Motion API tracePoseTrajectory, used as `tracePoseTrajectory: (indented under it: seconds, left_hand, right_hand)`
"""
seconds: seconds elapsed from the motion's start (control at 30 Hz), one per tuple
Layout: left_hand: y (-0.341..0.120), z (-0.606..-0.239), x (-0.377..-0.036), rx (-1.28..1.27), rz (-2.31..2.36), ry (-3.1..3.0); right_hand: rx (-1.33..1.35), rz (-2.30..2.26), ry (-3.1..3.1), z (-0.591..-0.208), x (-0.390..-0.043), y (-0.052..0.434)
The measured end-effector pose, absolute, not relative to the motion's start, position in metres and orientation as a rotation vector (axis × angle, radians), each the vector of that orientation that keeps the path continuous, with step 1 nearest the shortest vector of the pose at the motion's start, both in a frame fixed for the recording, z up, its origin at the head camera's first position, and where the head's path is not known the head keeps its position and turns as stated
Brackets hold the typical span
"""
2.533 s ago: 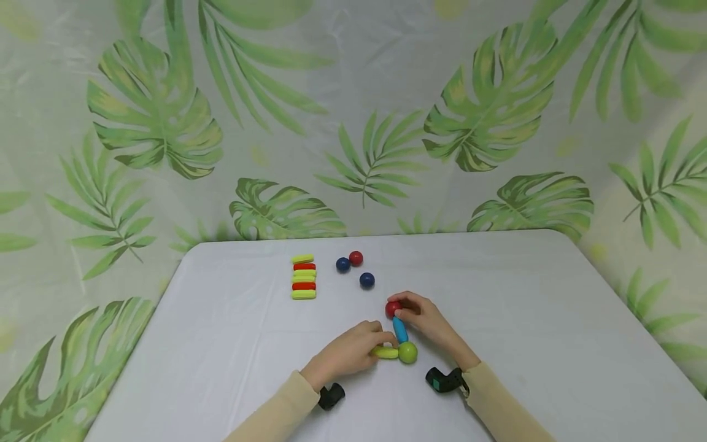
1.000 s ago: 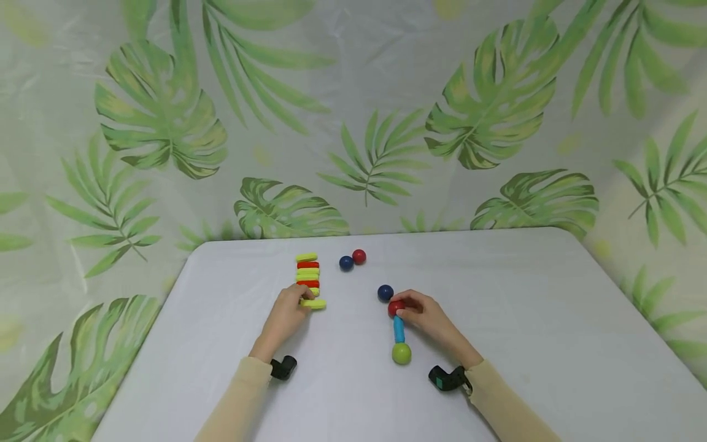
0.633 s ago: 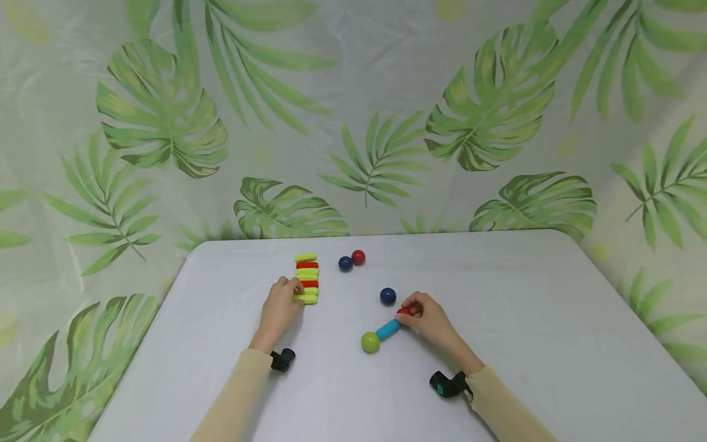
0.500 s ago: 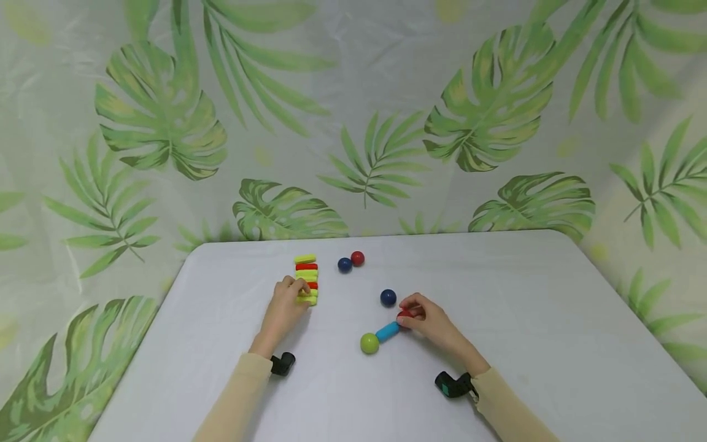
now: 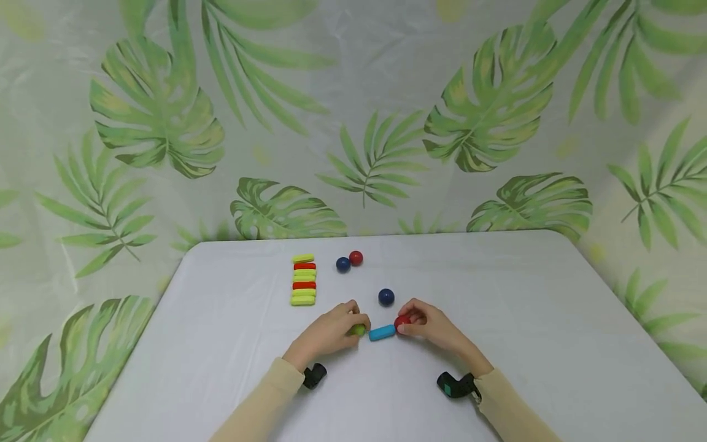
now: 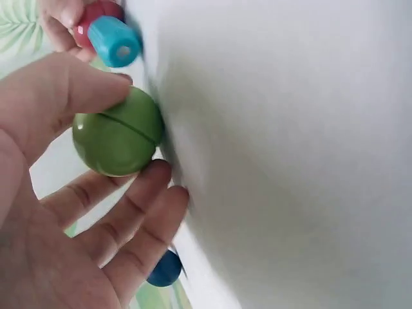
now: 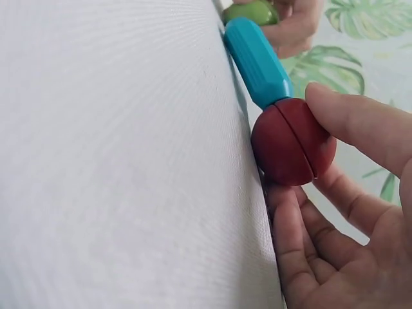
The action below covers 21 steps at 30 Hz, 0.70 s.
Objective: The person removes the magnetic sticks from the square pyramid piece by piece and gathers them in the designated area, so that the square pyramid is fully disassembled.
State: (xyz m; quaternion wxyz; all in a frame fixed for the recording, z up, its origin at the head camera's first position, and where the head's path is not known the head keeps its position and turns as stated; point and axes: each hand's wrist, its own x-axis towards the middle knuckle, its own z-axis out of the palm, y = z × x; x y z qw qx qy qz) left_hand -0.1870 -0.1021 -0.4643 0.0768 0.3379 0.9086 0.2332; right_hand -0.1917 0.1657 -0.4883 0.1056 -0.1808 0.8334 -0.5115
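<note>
At the middle of the table, my left hand (image 5: 334, 331) grips a green ball (image 6: 119, 132) between thumb and fingers. To its right, my right hand (image 5: 433, 325) pinches a red ball (image 7: 293, 141). A blue rod (image 5: 382, 333) extends from the red ball toward the green one, its far end showing a small pale dot in the left wrist view. That view has the rod's end apart from the green ball. A dark blue ball (image 5: 386, 297) lies just beyond the right hand's fingers.
On the white table (image 5: 525, 307), a row of yellow and red rods (image 5: 304, 279) lies at the back left. Another dark blue ball (image 5: 343, 264) and a second red ball (image 5: 356, 258) sit side by side near the back. A leaf-patterned cloth (image 5: 375, 92) hangs behind.
My left hand took a yellow rod to the row, released it, then came right to grip the green ball, now off the blue rod. The red ball and rod swung round; one dark blue ball shifted nearer.
</note>
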Motion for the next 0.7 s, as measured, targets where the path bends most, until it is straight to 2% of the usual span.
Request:
tracePoseTrajectory:
  seconds: [0.13, 0.3, 0.47, 0.7]
  left_hand:
    - [-0.105, -0.466, -0.202, 0.931, 0.831, 2.729]
    - [-0.100, -0.468, -0.232, 0.654, 1.189, 2.778]
    - [-0.091, -0.471, -0.254, 0.433, 1.251, 2.859]
    - [-0.086, -0.472, -0.260, 0.388, 1.191, 2.899]
  right_hand:
    - [-0.545, -1.505, 2.458, -0.489, -0.190, 0.165]
    - [-0.507, -1.501, 2.482, -0.488, -0.190, 0.165]
    - [-0.505, -1.499, 2.467, -0.488, -0.191, 0.165]
    - [-0.509, -1.506, 2.447, -0.475, -0.186, 0.163]
